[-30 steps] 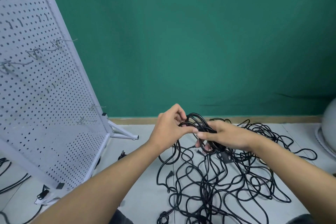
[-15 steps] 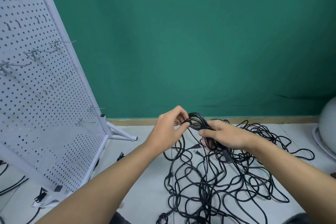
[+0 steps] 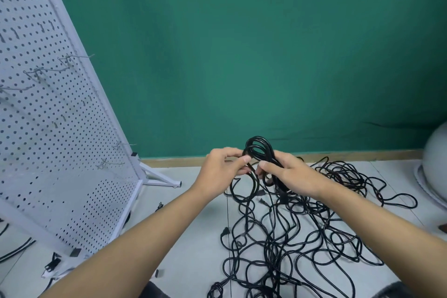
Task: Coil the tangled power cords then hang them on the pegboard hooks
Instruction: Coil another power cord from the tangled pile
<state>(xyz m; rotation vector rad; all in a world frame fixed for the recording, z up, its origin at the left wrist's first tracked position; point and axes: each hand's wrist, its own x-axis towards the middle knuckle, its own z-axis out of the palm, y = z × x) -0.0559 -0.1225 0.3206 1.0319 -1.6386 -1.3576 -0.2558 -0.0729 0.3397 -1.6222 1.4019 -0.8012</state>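
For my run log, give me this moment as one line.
stage: coiling | left hand: pinches coil | right hand: grips coil | tangled cords: on floor | pegboard hooks: nothing hung yet

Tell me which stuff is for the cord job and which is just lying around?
For the job: the cord coil in the left hand and right hand, the tangled cords, the pegboard and its hooks.
Just lying about: the grey round thing, the small black piece on the floor.
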